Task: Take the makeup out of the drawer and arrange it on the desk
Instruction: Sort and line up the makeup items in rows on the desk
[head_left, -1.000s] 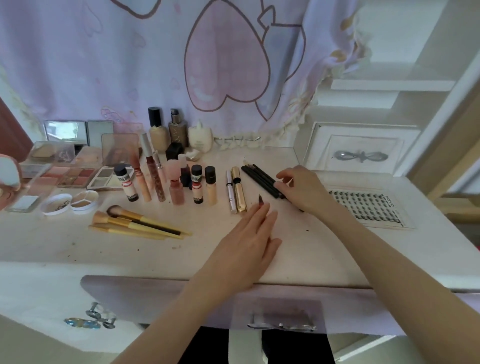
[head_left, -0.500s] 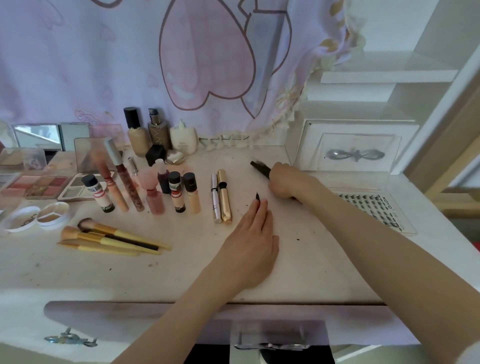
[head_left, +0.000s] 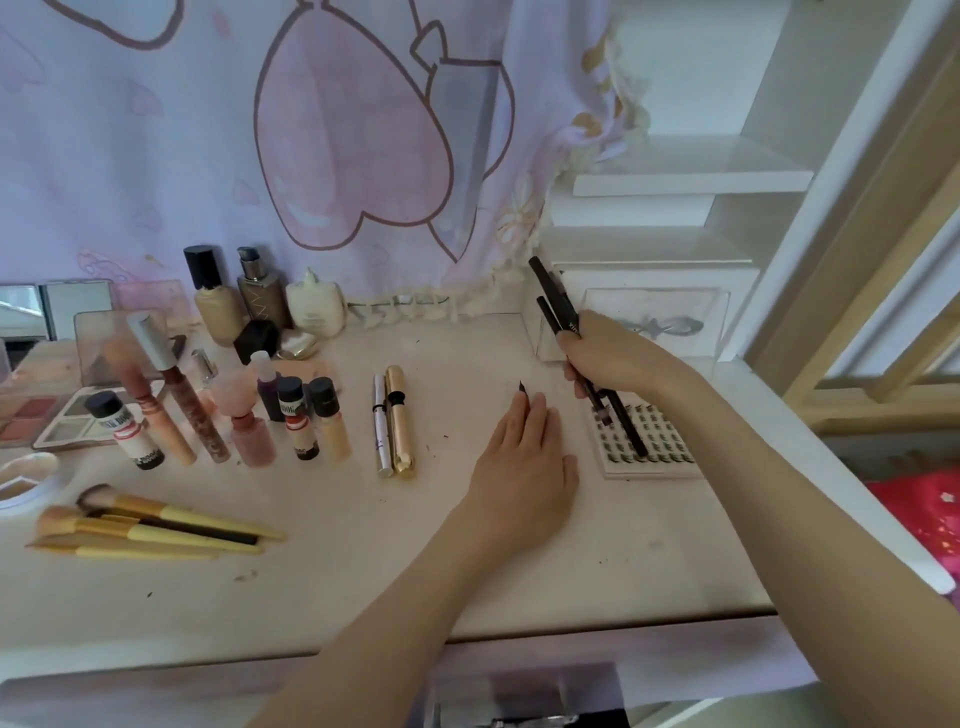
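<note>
The right hand (head_left: 610, 356) grips a bunch of black pencils (head_left: 558, 306), fingers curled round them, lifted off the surface (head_left: 363, 571) & tilted, tips up toward the curtain (head_left: 260, 130). Their low ends hang over the lash tray (head_left: 654, 441) near the right edge. The left hand (head_left: 524, 467) lies flat on the surface w/ straight fingers, holding nothing. A small dark tip (head_left: 521, 386) sits right at its fingertips. Left of it lie a silver tube (head_left: 382, 426) & a gold tube (head_left: 401, 421), side by side, touching. Further left stand little bottles (head_left: 296, 421), w/ brushes (head_left: 145, 525) lying in front.
</note>
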